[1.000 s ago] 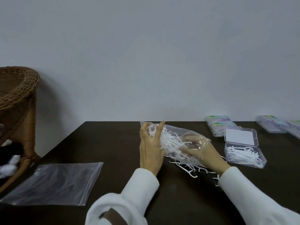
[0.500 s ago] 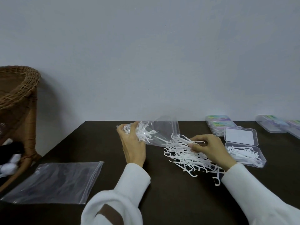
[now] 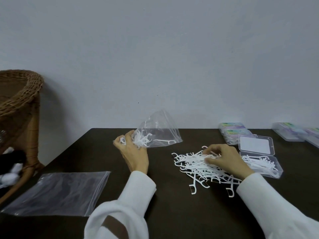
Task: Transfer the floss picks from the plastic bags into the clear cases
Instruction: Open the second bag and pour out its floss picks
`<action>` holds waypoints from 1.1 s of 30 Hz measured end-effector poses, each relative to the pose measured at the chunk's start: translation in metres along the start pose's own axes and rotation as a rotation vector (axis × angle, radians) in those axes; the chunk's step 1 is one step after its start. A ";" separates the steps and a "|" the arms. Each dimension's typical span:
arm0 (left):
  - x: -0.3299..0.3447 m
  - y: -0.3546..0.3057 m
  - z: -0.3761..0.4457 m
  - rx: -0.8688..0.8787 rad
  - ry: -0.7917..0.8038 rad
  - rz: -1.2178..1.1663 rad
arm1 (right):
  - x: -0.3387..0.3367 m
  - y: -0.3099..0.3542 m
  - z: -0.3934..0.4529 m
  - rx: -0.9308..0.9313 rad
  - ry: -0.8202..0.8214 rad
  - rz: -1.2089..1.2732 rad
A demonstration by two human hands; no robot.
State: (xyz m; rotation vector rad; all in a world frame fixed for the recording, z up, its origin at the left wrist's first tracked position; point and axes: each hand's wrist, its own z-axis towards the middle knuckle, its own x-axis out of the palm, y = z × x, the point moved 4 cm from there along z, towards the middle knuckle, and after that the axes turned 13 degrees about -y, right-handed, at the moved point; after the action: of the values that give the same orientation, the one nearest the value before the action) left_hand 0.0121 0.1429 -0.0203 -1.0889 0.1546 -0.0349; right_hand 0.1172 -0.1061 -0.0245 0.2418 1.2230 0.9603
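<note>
Most floss picks (image 3: pixel 200 164) under right hand (image 3: pixel 226 158) grip, few in bag (image 3: pixel 158 135) — left hand (image 3: pixel 133 152)

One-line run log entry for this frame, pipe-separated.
left hand: grips bag, few picks inside | right hand: on loose pick pile | open case: partly filled

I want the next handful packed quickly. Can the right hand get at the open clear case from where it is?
Probably yes. The right hand rests on the loose floss picks, and the open clear case lies just beside it, lid back, nothing between.
</note>
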 end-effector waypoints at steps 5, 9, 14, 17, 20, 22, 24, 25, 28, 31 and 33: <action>0.004 -0.002 -0.007 0.017 0.045 -0.006 | -0.003 0.011 -0.001 -0.060 -0.070 0.178; 0.009 -0.009 -0.020 0.102 0.142 0.001 | -0.004 0.026 -0.004 -0.098 -0.090 0.409; 0.015 -0.018 -0.033 0.216 0.229 -0.041 | 0.012 0.034 -0.012 0.155 0.120 0.770; 0.021 -0.018 -0.039 0.370 0.270 -0.016 | 0.015 0.031 -0.010 0.274 0.102 0.909; 0.020 -0.021 -0.041 0.464 0.292 0.081 | 0.012 0.028 -0.006 0.359 0.063 1.061; 0.015 -0.026 -0.041 0.520 0.272 0.123 | 0.010 0.028 -0.005 0.367 0.039 1.132; 0.013 -0.028 -0.040 0.572 0.227 0.139 | 0.010 0.030 -0.005 0.385 0.059 1.206; 0.012 -0.028 -0.039 0.577 0.209 0.133 | 0.010 0.030 -0.006 0.398 0.078 1.237; 0.012 -0.028 -0.036 0.548 0.196 0.115 | 0.012 0.032 -0.008 0.412 0.104 1.267; 0.012 -0.027 -0.035 0.576 0.195 0.107 | 0.013 0.030 -0.006 0.418 0.060 1.194; 0.013 -0.028 -0.037 0.630 0.208 0.104 | 0.013 0.030 -0.007 0.430 0.083 1.202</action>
State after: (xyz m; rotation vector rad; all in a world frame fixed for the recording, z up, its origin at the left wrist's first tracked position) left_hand 0.0209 0.0963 -0.0132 -0.4449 0.3605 -0.0965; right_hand 0.0965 -0.0803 -0.0172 1.3961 1.3256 1.7053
